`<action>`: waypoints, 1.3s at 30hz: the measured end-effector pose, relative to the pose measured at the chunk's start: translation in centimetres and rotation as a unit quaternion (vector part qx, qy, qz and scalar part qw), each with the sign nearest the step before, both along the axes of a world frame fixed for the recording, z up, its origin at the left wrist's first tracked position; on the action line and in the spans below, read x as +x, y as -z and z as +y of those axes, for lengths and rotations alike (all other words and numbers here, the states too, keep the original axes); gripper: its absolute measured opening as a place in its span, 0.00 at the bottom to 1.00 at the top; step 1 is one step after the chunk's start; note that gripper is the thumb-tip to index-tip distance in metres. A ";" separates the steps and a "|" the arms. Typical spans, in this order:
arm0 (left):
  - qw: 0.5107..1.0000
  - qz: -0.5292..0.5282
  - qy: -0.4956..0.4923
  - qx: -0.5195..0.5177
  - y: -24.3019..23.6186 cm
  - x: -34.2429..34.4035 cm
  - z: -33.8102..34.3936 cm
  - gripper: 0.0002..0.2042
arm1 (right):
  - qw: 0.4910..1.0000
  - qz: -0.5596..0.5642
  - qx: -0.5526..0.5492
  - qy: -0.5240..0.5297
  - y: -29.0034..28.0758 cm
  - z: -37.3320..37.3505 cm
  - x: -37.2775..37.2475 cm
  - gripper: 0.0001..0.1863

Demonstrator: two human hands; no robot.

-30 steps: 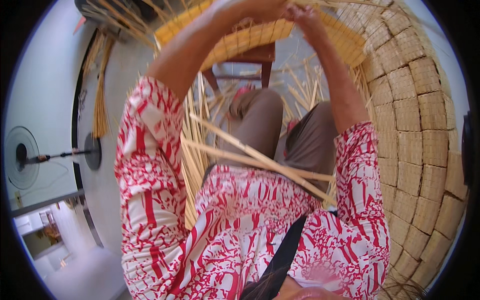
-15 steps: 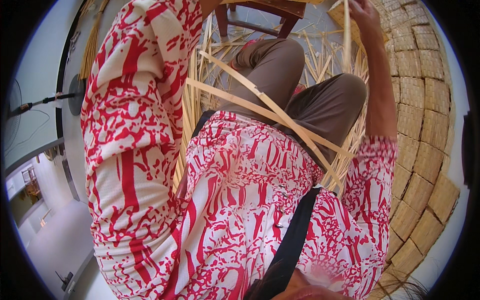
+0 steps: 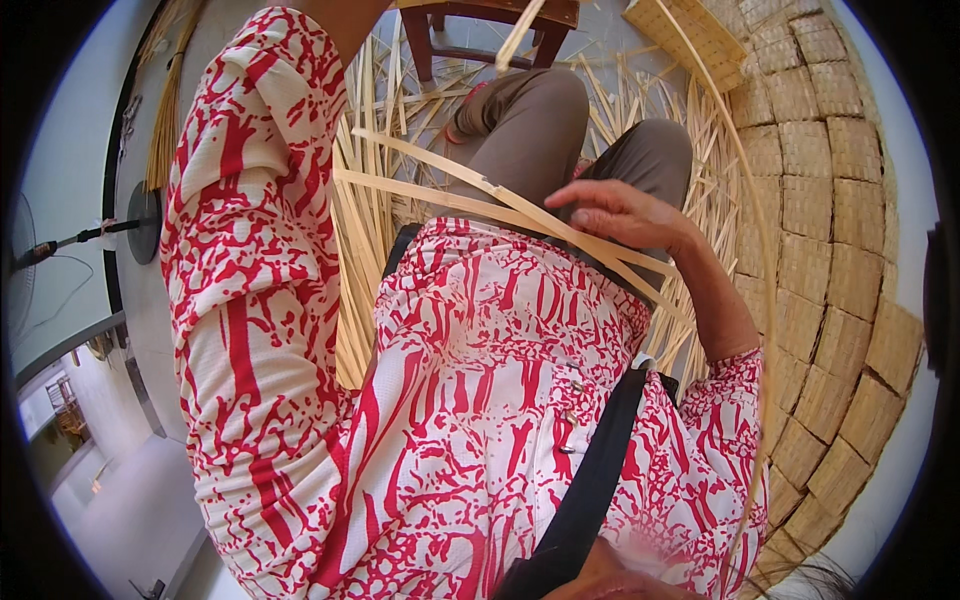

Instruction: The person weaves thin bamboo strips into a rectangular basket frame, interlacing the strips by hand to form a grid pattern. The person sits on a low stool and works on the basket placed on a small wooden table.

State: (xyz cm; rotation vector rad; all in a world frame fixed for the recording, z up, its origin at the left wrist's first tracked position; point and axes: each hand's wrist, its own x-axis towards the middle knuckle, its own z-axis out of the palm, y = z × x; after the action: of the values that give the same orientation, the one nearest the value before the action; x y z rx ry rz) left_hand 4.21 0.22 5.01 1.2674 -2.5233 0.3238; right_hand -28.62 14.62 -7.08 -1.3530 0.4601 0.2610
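My right hand (image 3: 625, 215) is over the crossed pale flat strips (image 3: 420, 150) lying on my lap. Its fingers are stretched out and slightly bent at the strips; whether they touch them is hard to tell. My left forearm (image 3: 355, 20) reaches past the top edge, its hand out of view. A pale strip (image 3: 515, 40) hangs from the top above my knees (image 3: 545, 100), and a long thin strip (image 3: 730, 120) curves down the right side.
A wooden stool (image 3: 430, 30) stands ahead, with loose strips (image 3: 360, 260) around my legs. A yellow woven panel (image 3: 685, 40) is at top right, beside stacked woven pieces (image 3: 840, 260). A straw broom (image 3: 160, 140) and a fan (image 3: 30, 255) are at left.
My right hand has come down from the top to the strips on my lap. My left hand has left the view. The long thin strip now curves down the right side.
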 end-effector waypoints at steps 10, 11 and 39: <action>0.998 0.020 0.052 -0.026 1.0 0.6 -0.2 0.05 | 0.960 -0.129 -0.218 -0.120 -5.5 3.1 -1.4 0.12; 0.999 0.015 0.036 -0.016 0.9 0.7 0.0 0.05 | 0.953 -0.150 -0.225 -0.140 -6.7 3.7 -1.4 0.13; 0.998 0.022 -0.006 -0.060 1.3 0.6 4.6 0.19 | 0.885 0.043 -0.266 0.380 -9.9 -1.6 -22.6 0.06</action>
State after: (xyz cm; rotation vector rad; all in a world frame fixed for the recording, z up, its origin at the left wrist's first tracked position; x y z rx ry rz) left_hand 4.79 4.80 3.70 1.2320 -2.4210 0.4371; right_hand -51.26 13.00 2.78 -1.5763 1.1570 -0.4955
